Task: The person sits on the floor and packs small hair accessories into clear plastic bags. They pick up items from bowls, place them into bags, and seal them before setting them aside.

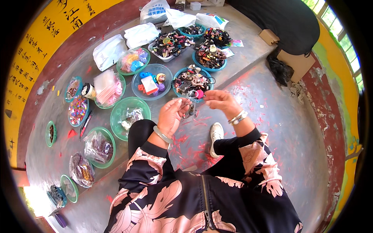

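My left hand [172, 115] is closed, its fingertips pinching dark elastic hair ties [192, 110] that dangle below. Across from it, my right hand [223, 102] has its fingers pressed together beside a round, bright pink piece [199, 94]. A thin, pale loop shows between the two hands; its exact shape is too small to make out. Just beyond my fingers stands a blue bowl [213, 80] heaped with hair ties and small ornaments, partly hidden by my hands.
More hair ties fill a white basin [168, 59] and a blue bowl [210, 69] farther back. Left are green bowls [112, 121] with bagged pieces, a clear basin [136, 93], a bowl of colourful bits [77, 111] and a red pen [86, 124]. A raised ledge edge runs beneath.
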